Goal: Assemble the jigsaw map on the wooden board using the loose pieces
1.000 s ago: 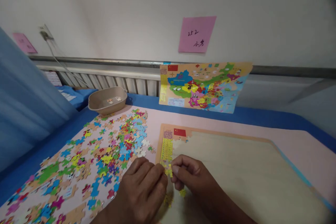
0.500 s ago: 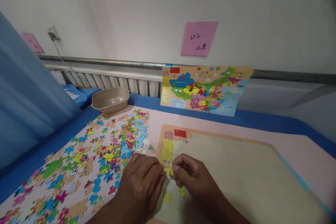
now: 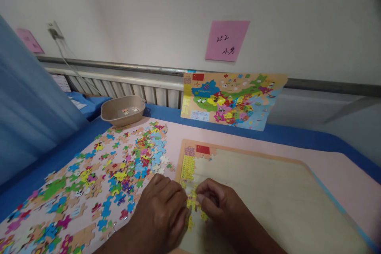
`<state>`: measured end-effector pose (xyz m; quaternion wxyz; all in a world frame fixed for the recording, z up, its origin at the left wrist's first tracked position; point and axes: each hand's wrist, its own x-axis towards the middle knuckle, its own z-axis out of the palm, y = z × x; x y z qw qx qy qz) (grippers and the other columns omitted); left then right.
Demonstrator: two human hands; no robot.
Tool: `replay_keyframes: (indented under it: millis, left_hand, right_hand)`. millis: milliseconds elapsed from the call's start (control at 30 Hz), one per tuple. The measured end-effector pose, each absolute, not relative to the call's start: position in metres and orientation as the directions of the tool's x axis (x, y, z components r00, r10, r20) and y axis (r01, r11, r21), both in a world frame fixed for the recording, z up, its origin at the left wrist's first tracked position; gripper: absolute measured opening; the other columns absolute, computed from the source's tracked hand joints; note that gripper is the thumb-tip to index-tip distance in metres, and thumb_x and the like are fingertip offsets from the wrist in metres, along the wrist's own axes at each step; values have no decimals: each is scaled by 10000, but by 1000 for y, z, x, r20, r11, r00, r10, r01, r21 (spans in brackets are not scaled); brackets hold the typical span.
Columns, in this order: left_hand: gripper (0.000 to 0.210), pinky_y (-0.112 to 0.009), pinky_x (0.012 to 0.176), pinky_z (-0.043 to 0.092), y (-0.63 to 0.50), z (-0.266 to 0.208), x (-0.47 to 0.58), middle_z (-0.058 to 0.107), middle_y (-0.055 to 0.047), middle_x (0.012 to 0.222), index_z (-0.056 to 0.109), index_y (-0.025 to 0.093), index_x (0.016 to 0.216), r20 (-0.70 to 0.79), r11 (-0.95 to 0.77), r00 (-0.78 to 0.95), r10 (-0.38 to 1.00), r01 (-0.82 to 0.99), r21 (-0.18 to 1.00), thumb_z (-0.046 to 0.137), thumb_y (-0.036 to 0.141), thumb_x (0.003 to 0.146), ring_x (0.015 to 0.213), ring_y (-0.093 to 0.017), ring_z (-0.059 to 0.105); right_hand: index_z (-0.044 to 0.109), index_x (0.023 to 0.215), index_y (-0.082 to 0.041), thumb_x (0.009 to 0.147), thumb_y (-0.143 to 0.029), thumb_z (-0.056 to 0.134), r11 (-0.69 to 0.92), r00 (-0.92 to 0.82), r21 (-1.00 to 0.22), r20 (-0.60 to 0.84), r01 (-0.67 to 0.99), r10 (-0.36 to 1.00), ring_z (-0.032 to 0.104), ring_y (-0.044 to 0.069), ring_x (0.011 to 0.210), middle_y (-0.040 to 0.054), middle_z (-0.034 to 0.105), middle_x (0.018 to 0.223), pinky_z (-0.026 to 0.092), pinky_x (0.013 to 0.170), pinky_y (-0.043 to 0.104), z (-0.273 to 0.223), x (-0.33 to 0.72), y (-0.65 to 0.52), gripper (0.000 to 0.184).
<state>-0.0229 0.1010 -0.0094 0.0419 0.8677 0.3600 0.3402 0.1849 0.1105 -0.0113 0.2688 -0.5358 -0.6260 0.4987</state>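
Note:
Both my hands meet over the left side of a puzzle board (image 3: 268,198). Small yellow puzzle pieces (image 3: 192,198) sit between my fingertips. My left hand (image 3: 163,202) is closed, its curled fingers gripping the pieces from the left; part of them is hidden behind the fingers. From the right, my right hand (image 3: 217,200) pinches the same pieces with thumb and index finger. Above my hands, a yellow printed strip (image 3: 188,166) of joined pieces runs down the board's left edge, under a red flag section (image 3: 203,149). Loose yellow pieces (image 3: 190,222) lie just below my fingers.
Many loose colourful puzzle pieces (image 3: 119,174) spread over the pink sheet at the left. Behind them stands a beige basin (image 3: 123,111) with several pieces inside. A printed map picture (image 3: 232,101) leans against the rail (image 3: 133,67). A blue curtain (image 3: 35,107) hangs at the left.
My hands and the yellow pieces between them have moved slightly down, apart from the strip above, where a gap now shows. The view has shifted a little.

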Motion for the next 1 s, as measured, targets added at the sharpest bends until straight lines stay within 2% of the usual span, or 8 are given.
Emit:
replay_keyframes:
  millis: [133, 233, 400, 667, 1000]
  left_hand:
    - [99, -412, 729, 375, 102, -13, -24, 640, -44, 835, 591, 197, 891, 541, -726, 511, 668, 606, 325, 553, 105, 896, 762, -215, 541]
    - [101, -416, 735, 373, 102, -15, -24, 635, -41, 826, 576, 198, 857, 533, -711, 500, 682, 623, 326, 557, 106, 895, 767, -216, 544]
    - [98, -419, 734, 375, 103, -17, -23, 636, -39, 820, 575, 198, 849, 523, -708, 503, 688, 623, 333, 552, 115, 897, 765, -213, 553]
    - [103, -422, 740, 382, 104, -19, -23, 640, -37, 832, 576, 193, 851, 518, -707, 501, 693, 613, 353, 556, 97, 883, 771, -214, 558]
    - [106, -412, 700, 381, 104, -20, -20, 631, -30, 795, 577, 192, 839, 545, -727, 508, 667, 602, 329, 533, 113, 894, 722, -203, 550]
  right_hand:
    - [637, 946, -225, 842, -246, 573, 71, -309, -837, -120, 542, 943, 518, 149, 688, -24, 607, 779, 389, 646, 275, -10, 187, 111, 124]
    - [620, 940, -222, 793, -180, 591, 147, -337, -786, -82, 601, 938, 546, 150, 719, -2, 645, 879, 414, 685, 285, -12, 186, 110, 156]
    - [597, 907, -225, 735, -113, 603, 268, -382, -720, 3, 641, 924, 593, 183, 849, 15, 653, 927, 433, 735, 298, -15, 184, 109, 206]
    - [586, 907, -233, 774, -115, 602, 386, -426, -655, 107, 650, 899, 594, 185, 836, 23, 651, 942, 430, 739, 310, -19, 187, 107, 179]
    - [587, 877, -227, 745, -125, 629, 408, -447, -563, 76, 719, 892, 583, 209, 838, 26, 673, 902, 392, 752, 335, -19, 188, 109, 171]
